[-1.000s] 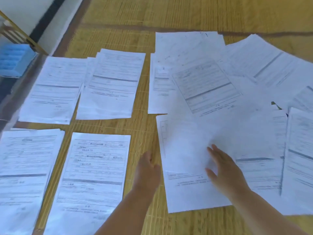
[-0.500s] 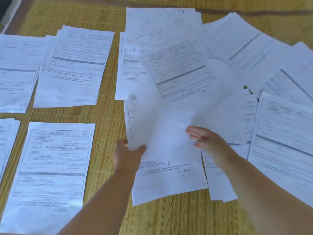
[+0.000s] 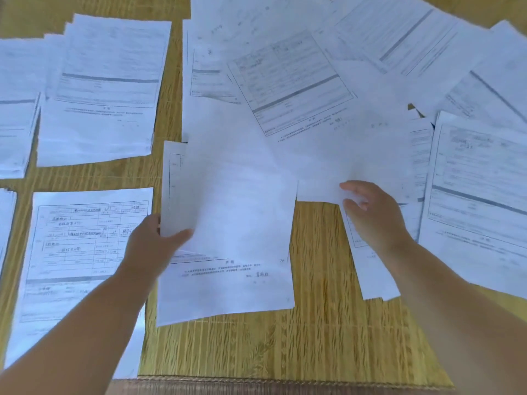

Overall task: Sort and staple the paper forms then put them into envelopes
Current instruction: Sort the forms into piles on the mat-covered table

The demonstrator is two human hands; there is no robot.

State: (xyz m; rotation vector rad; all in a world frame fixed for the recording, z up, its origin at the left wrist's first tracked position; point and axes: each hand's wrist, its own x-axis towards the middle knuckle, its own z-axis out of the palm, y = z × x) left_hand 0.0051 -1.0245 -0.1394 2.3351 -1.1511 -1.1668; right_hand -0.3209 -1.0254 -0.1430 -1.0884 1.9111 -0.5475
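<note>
Printed paper forms cover a bamboo mat (image 3: 313,337). My left hand (image 3: 154,243) pinches the left edge of a loose sheet (image 3: 236,212) in the middle, thumb on top; the sheet is raised over another form (image 3: 228,289) lying under it. My right hand (image 3: 370,212) pinches the lower edge of a blank-looking sheet (image 3: 336,161) to the right, among a fanned, overlapping heap of forms (image 3: 291,81). Sorted piles lie on the left: one form pile (image 3: 105,86) at the upper left and one form (image 3: 82,252) beside my left forearm.
More form piles lie at the far left edge (image 3: 14,109) and along the right side (image 3: 479,195). The mat's front edge (image 3: 285,380) runs just below my arms. Bare mat shows between the two forearms.
My left hand went from hovering beside the middle sheet to pinching its left edge and lifting it. My right hand drew back from the sheet's middle to pinch the sheet on the right. The view shifted right.
</note>
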